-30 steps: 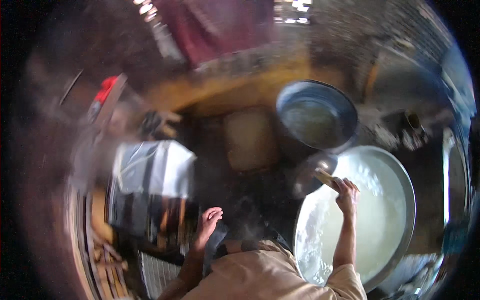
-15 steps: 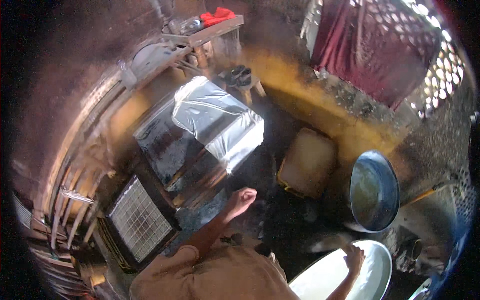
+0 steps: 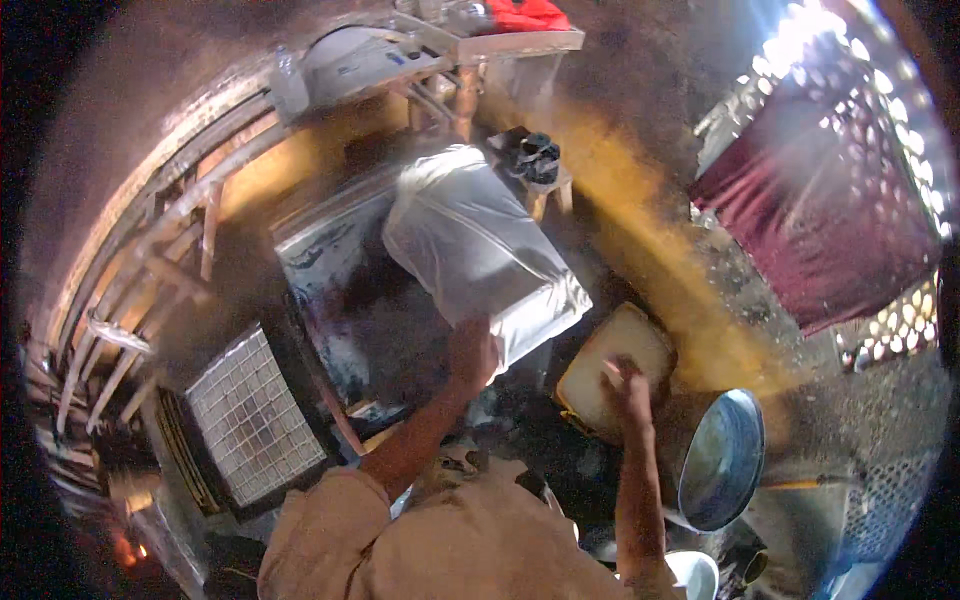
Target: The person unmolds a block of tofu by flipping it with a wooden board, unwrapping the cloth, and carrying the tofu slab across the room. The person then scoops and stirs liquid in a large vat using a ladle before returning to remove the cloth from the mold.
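My left hand [image 3: 482,352] is at the near lower corner of a whitish plastic sheet [image 3: 480,225], which is draped over a dark-topped table [image 3: 350,300]. Its fingers are in shadow and partly hidden, so whether they grip the sheet does not show. Further right, my right hand [image 3: 630,392] is over a shallow rectangular tray [image 3: 582,372] with a pale surface. Its fingers look loosely apart and nothing shows in them. Whether this hand touches the tray cannot be made out.
Left of the table lies a framed wire grid [image 3: 255,420]. On the right stand an oval blue-grey tub [image 3: 722,460] and a white basin [image 3: 695,572], partly hidden by my forearm. A small stool [image 3: 548,192] carries dark items beyond the sheet. A maroon cloth [image 3: 815,210] hangs at the wall.
My left hand has moved forward to the sheet's corner. My right hand has gone from over the white basin, forward and left, to over the tray. The view has shifted.
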Available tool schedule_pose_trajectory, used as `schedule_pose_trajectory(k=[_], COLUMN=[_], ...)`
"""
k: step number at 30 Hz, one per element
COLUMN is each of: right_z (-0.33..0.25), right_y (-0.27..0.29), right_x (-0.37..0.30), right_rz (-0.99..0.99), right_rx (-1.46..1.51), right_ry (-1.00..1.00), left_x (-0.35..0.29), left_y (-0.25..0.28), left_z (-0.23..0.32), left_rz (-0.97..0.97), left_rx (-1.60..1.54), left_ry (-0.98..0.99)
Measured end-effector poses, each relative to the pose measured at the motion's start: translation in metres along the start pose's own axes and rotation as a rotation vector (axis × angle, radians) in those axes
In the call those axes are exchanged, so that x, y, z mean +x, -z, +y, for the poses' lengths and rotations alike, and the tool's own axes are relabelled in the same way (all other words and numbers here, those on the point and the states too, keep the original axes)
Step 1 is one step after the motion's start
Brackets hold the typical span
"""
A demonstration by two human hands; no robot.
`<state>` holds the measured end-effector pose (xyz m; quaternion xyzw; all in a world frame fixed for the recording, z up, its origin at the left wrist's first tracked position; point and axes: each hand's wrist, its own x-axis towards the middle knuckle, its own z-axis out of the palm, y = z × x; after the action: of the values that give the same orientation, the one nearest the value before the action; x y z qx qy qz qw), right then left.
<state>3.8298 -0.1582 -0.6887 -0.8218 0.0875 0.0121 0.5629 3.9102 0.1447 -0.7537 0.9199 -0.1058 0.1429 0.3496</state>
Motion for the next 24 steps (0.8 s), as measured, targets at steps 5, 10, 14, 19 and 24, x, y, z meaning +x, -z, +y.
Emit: schedule_pose_trajectory(k=[5,10,14,19,24], right_z=[-0.075,-0.043,-0.042,-0.010,-0.002], right_y=[-0.123,-0.148,-0.151,-0.156,-0.168], right_x=[0.097,0.140,0.154,0.197,0.206], right_rz=[-0.190,-0.292,-0.366,-0.697,-0.565], right_rx=[-0.943,-0.896,-0.712,-1.021,-0.762], right_ry=[0.651,0.904,0.984,1.026,1.128], left_x=[-0.010,-0.018,-0.003,0.003,0.019], left_y=[0.003,-0.007,0.019,-0.003,0.009], left_z=[-0.004,-0.006,0.019,0.024,0.027], left_rz=[0.087,0.081,0.067,0.210,0.293], left_rx=[0.006,-0.018,0.052,0.330,0.474], left_ry=[0.045,0.164,0.290,0.311,0.123])
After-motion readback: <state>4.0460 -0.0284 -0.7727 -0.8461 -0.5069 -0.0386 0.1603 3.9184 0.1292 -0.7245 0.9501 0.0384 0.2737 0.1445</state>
